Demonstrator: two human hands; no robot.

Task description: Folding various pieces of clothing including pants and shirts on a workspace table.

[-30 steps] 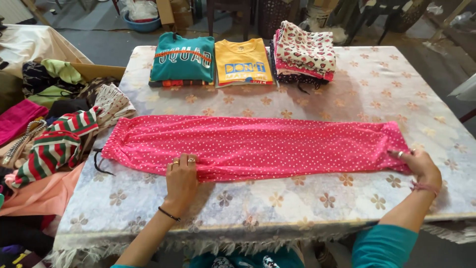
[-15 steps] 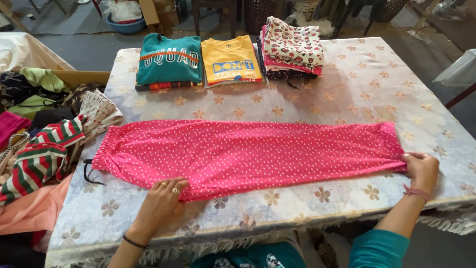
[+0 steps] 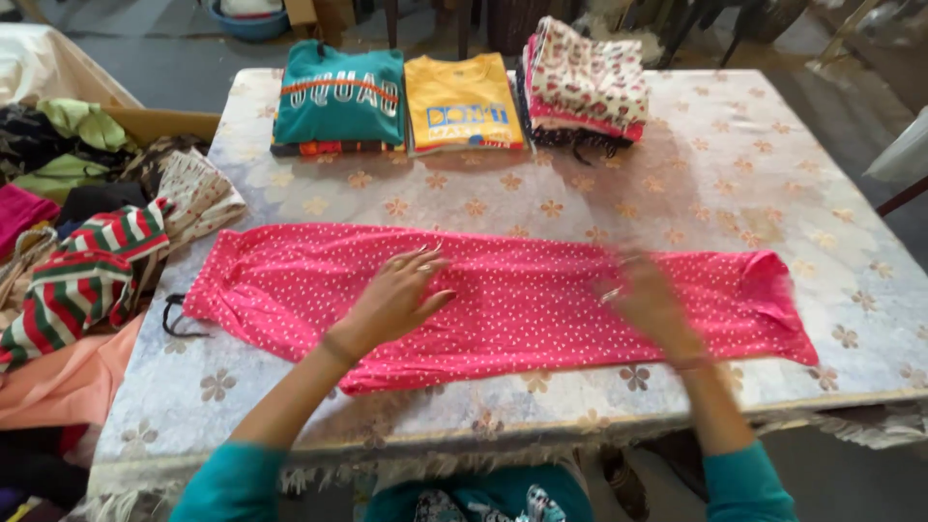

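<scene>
One loose heap of striped and plain garments point(image 3: 87, 261) lay left of the left hand point(image 3: 396, 300), which rested flat and open on one long pink dotted cloth garment point(image 3: 503, 300), the blurred right hand point(image 3: 648, 304) likewise spread on it, gripping nothing, three folded stacks point(image 3: 459, 97) beyond both.

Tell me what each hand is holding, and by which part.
Nothing is gripped. The left hand lies flat, fingers spread, on the middle of the pink dotted garment; the right hand, blurred, also rests on it, nearer the right end.
</scene>
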